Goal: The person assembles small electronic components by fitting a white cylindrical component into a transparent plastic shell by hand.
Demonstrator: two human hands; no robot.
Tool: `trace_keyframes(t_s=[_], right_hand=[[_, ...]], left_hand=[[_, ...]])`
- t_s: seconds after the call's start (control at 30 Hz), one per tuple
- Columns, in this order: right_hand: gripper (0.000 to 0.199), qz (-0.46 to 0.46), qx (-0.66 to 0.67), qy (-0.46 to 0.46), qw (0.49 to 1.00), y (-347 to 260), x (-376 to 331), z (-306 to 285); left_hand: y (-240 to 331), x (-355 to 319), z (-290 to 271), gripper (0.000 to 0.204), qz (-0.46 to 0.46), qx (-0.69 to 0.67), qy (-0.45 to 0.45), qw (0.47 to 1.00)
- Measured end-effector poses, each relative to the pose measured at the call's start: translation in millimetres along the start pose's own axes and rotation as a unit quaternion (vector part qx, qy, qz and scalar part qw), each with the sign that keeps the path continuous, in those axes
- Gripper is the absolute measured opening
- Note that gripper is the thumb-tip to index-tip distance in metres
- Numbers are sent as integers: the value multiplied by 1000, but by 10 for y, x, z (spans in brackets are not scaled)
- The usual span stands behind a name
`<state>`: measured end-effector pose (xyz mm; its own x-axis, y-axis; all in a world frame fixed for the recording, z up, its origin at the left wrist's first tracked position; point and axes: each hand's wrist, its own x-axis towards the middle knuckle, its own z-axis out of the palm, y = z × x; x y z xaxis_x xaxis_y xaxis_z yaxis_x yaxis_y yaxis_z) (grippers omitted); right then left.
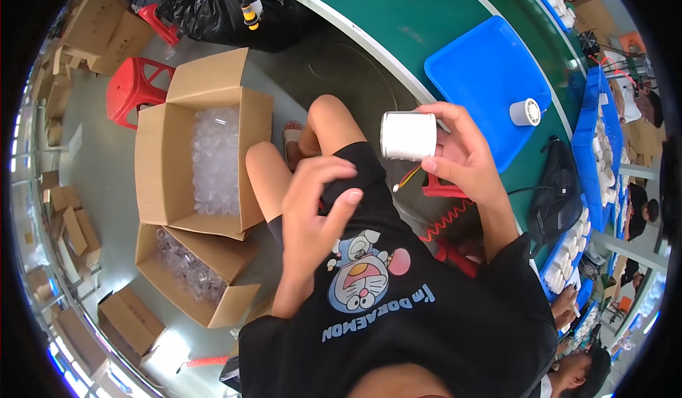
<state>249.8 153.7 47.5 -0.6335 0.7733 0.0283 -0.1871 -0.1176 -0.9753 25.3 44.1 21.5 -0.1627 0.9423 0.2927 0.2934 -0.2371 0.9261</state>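
Observation:
My right hand [458, 149] grips a white cylindrical housing [410, 136] by its right end, thumb below and fingers above. Thin red and yellow wires [409, 176] hang from it, ending in a small white connector. My left hand [316, 199] is raised over my lap, its thumb and fingers apart and nothing between them. A gap separates it from the housing. A similar white cylinder [525, 112] with a slotted end lies in the blue tray [469, 61] on the green bench to the right.
Left of my legs, an open carton [153, 164] holds many clear plastic parts; another carton [195, 313] below it holds more. A red stool [128, 93] stands behind. A black bag [556, 192] and a coiled red hose [446, 220] are at the right. People work along the far right line.

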Motion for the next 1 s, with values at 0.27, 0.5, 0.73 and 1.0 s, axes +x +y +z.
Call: trace_keyframes(t_s=[0.27,0.5,0.73,1.0], right_hand=[[60,-33,-89,74,993,38,95,-87],[55,-46,-40,129,990,-224,238,-232],[42,-152,-558,278,767,-711,1377,-2184],[63,90,-682,347,637,-609,1603,-4744]], left_hand=[[90,342,620,19,-105,-38,-38,993],[-259,470,863,39,-331,-498,-203,775],[-939,-87,67,42,-341,-406,-20,848],[-2583,-1750,-1047,37,-502,-226,328,767]])
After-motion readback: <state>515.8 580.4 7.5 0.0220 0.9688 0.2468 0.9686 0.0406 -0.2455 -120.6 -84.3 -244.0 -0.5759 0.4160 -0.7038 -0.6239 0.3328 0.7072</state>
